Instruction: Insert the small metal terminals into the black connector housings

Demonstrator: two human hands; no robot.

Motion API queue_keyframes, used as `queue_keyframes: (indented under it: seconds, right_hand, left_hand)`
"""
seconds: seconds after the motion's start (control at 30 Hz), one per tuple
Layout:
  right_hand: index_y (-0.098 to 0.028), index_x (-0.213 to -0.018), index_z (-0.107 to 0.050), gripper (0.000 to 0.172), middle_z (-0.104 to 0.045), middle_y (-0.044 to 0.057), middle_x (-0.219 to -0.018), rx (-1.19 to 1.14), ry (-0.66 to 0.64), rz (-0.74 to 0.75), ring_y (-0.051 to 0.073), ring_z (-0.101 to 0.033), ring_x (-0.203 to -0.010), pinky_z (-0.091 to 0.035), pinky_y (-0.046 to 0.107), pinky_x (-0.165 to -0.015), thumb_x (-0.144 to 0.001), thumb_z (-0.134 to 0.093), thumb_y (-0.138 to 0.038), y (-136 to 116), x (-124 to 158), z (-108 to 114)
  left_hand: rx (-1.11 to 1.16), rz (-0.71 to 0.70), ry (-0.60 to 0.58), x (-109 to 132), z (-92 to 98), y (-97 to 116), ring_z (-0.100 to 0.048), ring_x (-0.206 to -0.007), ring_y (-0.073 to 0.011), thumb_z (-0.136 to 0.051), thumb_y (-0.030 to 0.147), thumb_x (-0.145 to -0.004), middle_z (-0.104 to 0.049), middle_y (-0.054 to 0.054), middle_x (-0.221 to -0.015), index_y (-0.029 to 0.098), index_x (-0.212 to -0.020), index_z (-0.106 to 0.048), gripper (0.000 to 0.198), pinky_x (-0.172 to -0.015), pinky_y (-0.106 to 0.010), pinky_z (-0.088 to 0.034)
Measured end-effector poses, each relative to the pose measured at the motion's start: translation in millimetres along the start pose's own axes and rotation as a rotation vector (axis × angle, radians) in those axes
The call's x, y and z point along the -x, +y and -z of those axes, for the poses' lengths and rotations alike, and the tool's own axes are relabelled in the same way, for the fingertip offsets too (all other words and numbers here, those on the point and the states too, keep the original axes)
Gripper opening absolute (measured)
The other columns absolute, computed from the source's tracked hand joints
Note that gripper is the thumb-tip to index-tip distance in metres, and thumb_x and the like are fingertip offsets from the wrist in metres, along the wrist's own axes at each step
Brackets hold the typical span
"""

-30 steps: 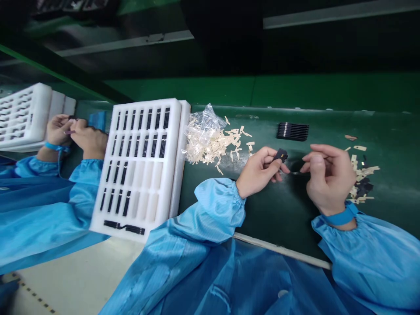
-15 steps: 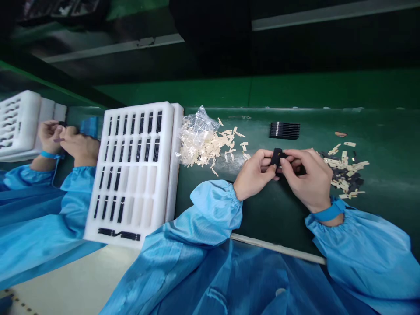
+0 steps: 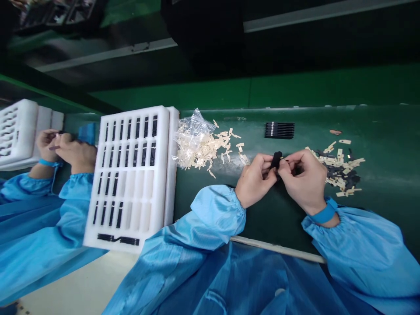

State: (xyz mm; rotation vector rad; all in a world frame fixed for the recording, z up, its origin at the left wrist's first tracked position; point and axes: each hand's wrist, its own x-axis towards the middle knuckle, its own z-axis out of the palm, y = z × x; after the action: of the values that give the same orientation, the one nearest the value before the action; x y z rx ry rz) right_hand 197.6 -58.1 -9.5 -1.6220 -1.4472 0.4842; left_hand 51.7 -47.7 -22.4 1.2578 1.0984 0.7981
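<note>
My left hand is closed around a small black plastic part, held tilted above the green bench. My right hand pinches at the right edge of that same part, where a tiny yellowish spot shows by the fingertips. Its other fingers are curled, and what lies under them is hidden. Just beyond the hands, a neat row of slim black parts lies on the bench. Close by my right hand is a loose pile of cream-coloured tabs and dark bits.
Left of my hands, cream tabs spill from a clear plastic bag. A white foam tray with black parts in its slots leans farther left. Beyond it, a co-worker's hands work near another foam tray.
The black part has turned in my fingers and now shows a narrower side. My right fingertips have shifted on its edge. The whole view has moved slightly.
</note>
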Motion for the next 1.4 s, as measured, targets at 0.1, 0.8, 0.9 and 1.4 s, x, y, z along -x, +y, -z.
queue_keyframes:
  seconds: [0.1,0.8,0.9,1.4]
  right_hand:
    - [-0.022,-0.081,-0.061,0.009,-0.053,-0.005,-0.063,-0.023,-0.011,-0.032,0.011,-0.05,-0.052,-0.041,0.028,-0.051,-0.082,-0.069,-0.018,0.8,1.1,-0.4]
    - [-0.022,-0.109,-0.064,0.018,-0.066,0.002,-0.083,0.002,0.023,-0.024,0.014,-0.059,-0.061,-0.048,0.03,-0.056,-0.093,-0.067,-0.031,1.1,-6.2,13.9]
    - [-0.022,-0.102,-0.065,0.015,-0.065,0.001,-0.077,-0.182,0.063,-0.134,0.014,-0.058,-0.059,-0.047,0.028,-0.054,-0.098,-0.063,-0.037,4.9,-9.6,14.7]
    - [-0.023,-0.085,-0.065,0.008,-0.068,0.0,-0.072,-0.345,-0.143,-0.233,0.015,-0.066,-0.061,-0.05,0.025,-0.052,-0.089,-0.072,-0.026,4.0,-10.1,11.3]
  left_hand:
    - [-0.07,-0.021,0.001,1.4,1.4,0.6,-0.076,-0.106,-0.0183,-0.061,0.017,-0.095,-0.077,-0.008,-0.112,0.02,-0.118,-0.055,0.025,-0.092,-0.029,-0.06]
    - [0.029,0.009,-0.06,-4.4,13.8,2.0,-0.077,-0.095,-0.0173,-0.061,0.025,-0.097,-0.079,-0.01,-0.112,0.016,-0.121,-0.065,0.026,-0.083,-0.028,-0.062]
    - [0.316,0.136,-0.121,-8.8,14.6,8.9,-0.078,-0.09,-0.018,-0.068,0.031,-0.094,-0.078,-0.015,-0.112,0.013,-0.115,-0.06,0.029,-0.073,-0.026,-0.061]
    - [0.431,0.168,-0.154,-10.4,13.5,8.4,-0.078,-0.089,-0.0183,-0.081,0.043,-0.084,-0.078,-0.009,-0.098,0.016,-0.108,-0.055,0.044,-0.074,-0.026,-0.059]
